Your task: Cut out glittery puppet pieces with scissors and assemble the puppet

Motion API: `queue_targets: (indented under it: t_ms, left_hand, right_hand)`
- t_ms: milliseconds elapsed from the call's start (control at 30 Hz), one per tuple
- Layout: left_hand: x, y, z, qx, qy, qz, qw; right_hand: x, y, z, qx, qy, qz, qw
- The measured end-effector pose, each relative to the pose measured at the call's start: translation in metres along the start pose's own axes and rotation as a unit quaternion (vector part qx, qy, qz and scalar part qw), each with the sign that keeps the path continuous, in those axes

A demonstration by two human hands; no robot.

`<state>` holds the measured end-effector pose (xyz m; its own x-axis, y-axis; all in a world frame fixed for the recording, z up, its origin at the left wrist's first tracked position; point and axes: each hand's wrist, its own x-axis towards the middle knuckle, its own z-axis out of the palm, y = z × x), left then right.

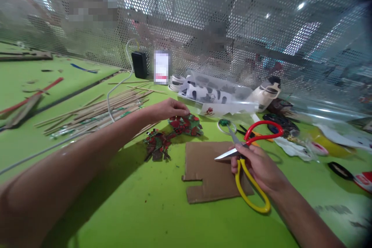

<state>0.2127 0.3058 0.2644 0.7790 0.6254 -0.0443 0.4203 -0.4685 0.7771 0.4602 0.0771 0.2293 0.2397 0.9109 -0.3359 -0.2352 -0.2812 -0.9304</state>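
Craft workshop, my own bench. Bright green surface (122, 209), scuffed and marked. A bundle of thin bamboo sticks (99, 114) lies toward its far left edge. Cut paper pieces, red and green (171, 133), are heaped near the middle, with a notched cardboard piece (209, 174) just beside them. Plastic bags of printed cutouts (215, 95) sit along the far edge. A perforated metal screen (232, 23) backs the bench; more workspace shows dimly through it.
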Motion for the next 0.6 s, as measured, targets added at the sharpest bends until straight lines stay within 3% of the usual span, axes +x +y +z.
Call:
queue_targets:
  t_ms: [200, 433, 600]
  left_hand:
    - [-0.003, -0.001, 0.0, 0.067, -0.076, -0.024, 0.995]
    - [0.015, -0.015, 0.011, 0.21, 0.048, -0.058, 0.975]
    - [0.014, -0.014, 0.017, 0.267, 0.007, -0.028, 0.963]
  right_hand:
    - [0.0, 0.0, -0.001, -0.007, 0.009, 0.007, 1.0]
    - [0.0, 0.0, 0.0, -0.002, 0.001, 0.008, 1.0]
    - [0.0, -0.001, 0.001, -0.005, -0.009, 0.002, 1.0]
